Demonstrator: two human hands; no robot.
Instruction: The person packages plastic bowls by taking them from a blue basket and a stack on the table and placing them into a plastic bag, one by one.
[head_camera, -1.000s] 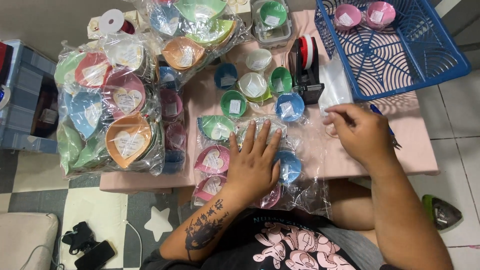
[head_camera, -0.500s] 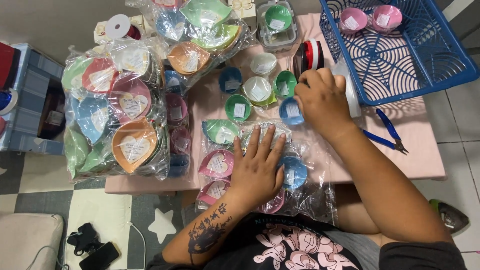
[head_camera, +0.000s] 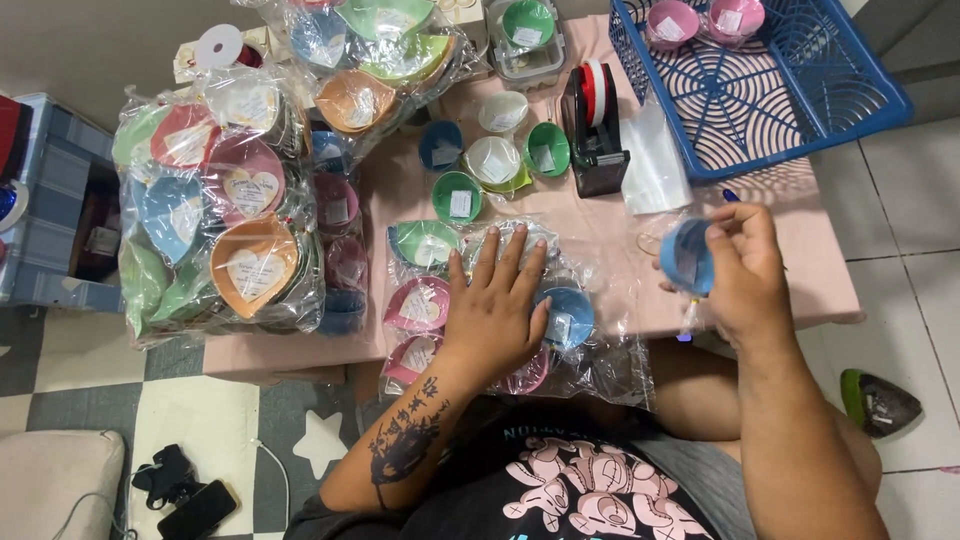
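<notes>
Left hand (head_camera: 495, 310): flat, palm down, fingers spread, grip released; pressing on a clear plastic bag of bowls (head_camera: 500, 300) at the near edge of the desk (head_camera: 610, 235).
Bag under left hand: holds small heart-shaped bowls, green, pink and blue, each with a paper label inside; overhangs the near edge.
Right hand (head_camera: 740, 270): raised above the near right part of the desk, grip clenched around a small blue bowl (head_camera: 686, 257).
Blue bowl: tilted on its side, held off the desk, open face turned left, label inside; thin clear film around it.
Loose bowls (head_camera: 495, 160): middle of the desk, green, blue and white, upright, a label in each.
Tape dispenser (head_camera: 594, 130): just right of the loose bowls, black, with a red-and-white roll.
Blue basket (head_camera: 760, 100): far right corner of the desk; two pink bowls (head_camera: 700, 20) in its far end, the rest of its floor bare.
Clear plastic box (head_camera: 527, 40): far edge, one green bowl inside.
Large bags (head_camera: 220, 220): left edge and far left corner, stuffed with bigger heart-shaped bowls in orange, pink, blue and green.
</notes>
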